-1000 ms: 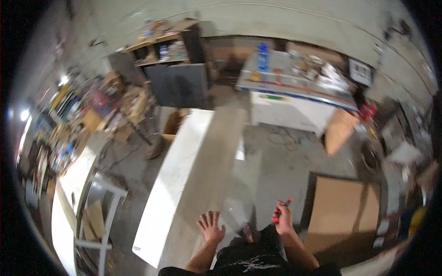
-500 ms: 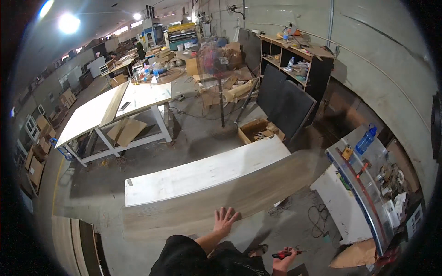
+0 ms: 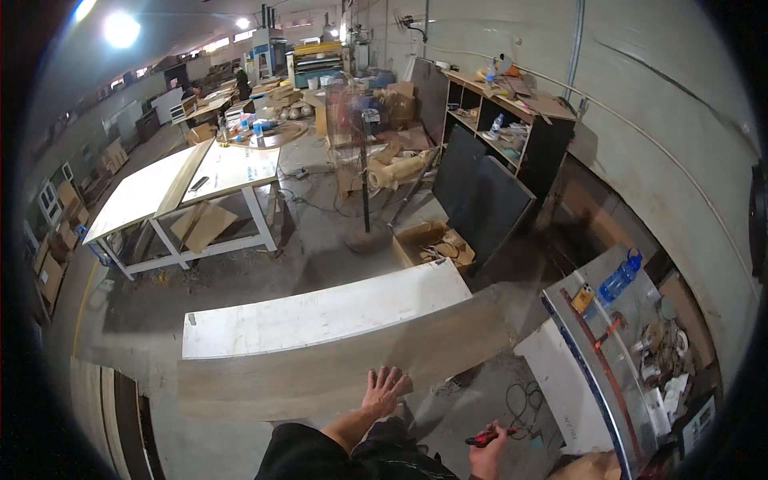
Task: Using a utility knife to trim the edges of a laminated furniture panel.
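Observation:
My left hand (image 3: 384,392) lies on a long wood-grain board (image 3: 304,380) near its front edge, fingers spread and palm down. Behind that board and along its far edge is a white panel (image 3: 320,316). Off to the right, clear of the board, my right hand (image 3: 486,458) is closed around a red-and-black handled tool (image 3: 483,439). Its handle points left; the tool's exact kind is too small to tell.
At right stands a bench (image 3: 592,352) bearing a blue water bottle (image 3: 620,276) and a yellow device (image 3: 583,298). Beyond the panel are a cardboard box (image 3: 408,250) of scraps and a standing fan (image 3: 366,176). A white worktable (image 3: 132,196) stands far left; stacked boards (image 3: 92,408) lie near left.
The view has shifted, so the surroundings sit further left. My left hand stays spread on the board. My right hand still grips the red-and-black tool.

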{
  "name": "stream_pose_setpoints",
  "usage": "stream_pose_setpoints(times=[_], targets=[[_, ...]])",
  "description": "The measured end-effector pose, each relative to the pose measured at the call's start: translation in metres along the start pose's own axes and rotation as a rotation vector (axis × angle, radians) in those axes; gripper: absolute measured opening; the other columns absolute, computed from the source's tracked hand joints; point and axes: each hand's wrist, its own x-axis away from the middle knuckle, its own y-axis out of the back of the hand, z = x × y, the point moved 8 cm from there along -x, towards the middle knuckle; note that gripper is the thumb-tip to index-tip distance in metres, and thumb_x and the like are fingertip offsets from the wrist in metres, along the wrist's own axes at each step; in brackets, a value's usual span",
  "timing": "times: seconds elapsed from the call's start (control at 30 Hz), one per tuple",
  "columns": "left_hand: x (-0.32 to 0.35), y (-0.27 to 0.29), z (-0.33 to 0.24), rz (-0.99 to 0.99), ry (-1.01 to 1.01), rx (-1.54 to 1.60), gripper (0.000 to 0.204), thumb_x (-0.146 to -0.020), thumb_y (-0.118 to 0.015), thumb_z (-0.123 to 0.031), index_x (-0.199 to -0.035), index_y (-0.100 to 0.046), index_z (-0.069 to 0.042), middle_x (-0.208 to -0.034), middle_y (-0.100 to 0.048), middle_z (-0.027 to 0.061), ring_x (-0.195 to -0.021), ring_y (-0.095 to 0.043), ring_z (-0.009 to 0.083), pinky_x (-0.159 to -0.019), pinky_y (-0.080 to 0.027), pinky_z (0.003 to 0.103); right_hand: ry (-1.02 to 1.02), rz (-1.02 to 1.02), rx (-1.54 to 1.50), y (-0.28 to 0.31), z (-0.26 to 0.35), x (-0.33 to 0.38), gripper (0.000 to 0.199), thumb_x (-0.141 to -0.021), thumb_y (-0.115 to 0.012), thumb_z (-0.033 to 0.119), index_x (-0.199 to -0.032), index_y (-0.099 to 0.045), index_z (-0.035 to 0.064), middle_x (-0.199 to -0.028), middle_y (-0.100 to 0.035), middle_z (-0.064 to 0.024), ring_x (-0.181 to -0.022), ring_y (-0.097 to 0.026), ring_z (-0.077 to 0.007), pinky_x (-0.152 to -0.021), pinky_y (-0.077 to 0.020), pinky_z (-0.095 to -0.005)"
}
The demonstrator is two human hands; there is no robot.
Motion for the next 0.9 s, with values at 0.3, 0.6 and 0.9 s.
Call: stream_pose_setpoints(times=[0.3,0.6,0.9], targets=[[-0.029,0.008,-0.003,-0.024,-0.045,-0.055,0.08,-0.09,-0.062,-0.018,-0.161,-0.025,-0.019,-0.163,-0.027,0.0167,-0.149,-0.024,0.0438,-0.114,-0.024,0.072,-0.202,0.086,0.399,-0.078,-0.005,-0.05,0.02,-0.089,-0.063,0.031,-0.107,-0.065,0.0216,-0.072,-0.047,0.0043,-0.059,-0.047,-0.0131,-0.054,-0.0403,-0.0337],[-0.062,0.169,0.067,0.126,-0.103,0.435,0.041,-0.097,-0.052,-0.02,-0.137,-0.062,-0.019,-0.124,-0.071,0.0098,-0.098,-0.072,0.0355,-0.086,-0.058,0.048,0.223,0.034,0.119,-0.197,0.101,-0.108,0.029,-0.09,-0.069,0.04,-0.08,-0.053,0.0175,-0.066,-0.046,0.0031,-0.056,-0.046,-0.0126,-0.052,-0.0362,-0.031],[-0.128,0.223,0.097,-0.072,0.195,0.323,0.036,-0.095,-0.063,-0.046,-0.096,-0.067,-0.01,-0.096,-0.073,0.0156,-0.086,-0.07,0.0372,-0.075,-0.054,0.05,0.341,-0.022,0.725,-0.185,0.097,-0.249,0.054,-0.093,-0.063,0.041,-0.13,-0.058,0.0018,-0.106,-0.063,-0.0084,-0.093,-0.059,-0.0216,-0.083,-0.047,-0.0373]])
